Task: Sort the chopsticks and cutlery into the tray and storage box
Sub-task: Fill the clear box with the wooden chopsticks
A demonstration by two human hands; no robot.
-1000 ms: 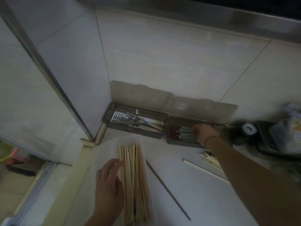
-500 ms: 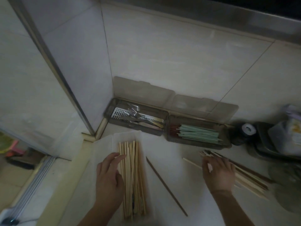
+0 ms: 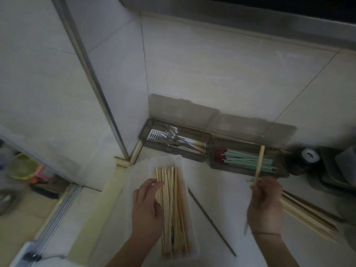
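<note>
Half a second ago the right hand [image 3: 264, 205] lay flat over the loose pile of pale chopsticks [image 3: 308, 214] at the counter's right side; now it is raised, fingers curled round one pale wooden chopstick [image 3: 258, 168], which stands near upright with its tip in front of the right storage box [image 3: 248, 158]. A second ago that hand was reaching into that box.

The left hand [image 3: 147, 207] stays put on the translucent tray [image 3: 184, 166], fingers relaxed and spread across the bamboo chopsticks [image 3: 173, 209] lying lengthwise in it.

One dark chopstick [image 3: 211, 221] lies unmoved on the bare counter between tray and right hand.

Back edge of the counter, against the tiled wall: two smoky boxes side by side, lids open. The left box [image 3: 175, 140] in the corner holds forks and other metal cutlery; the right one holds green chopsticks [image 3: 248, 158] with red ends.

White counter [image 3: 221, 193], pale tiles, a metal strip up the corner. Far right: dark, blurred containers. Lower left: floor, something yellow-green.
</note>
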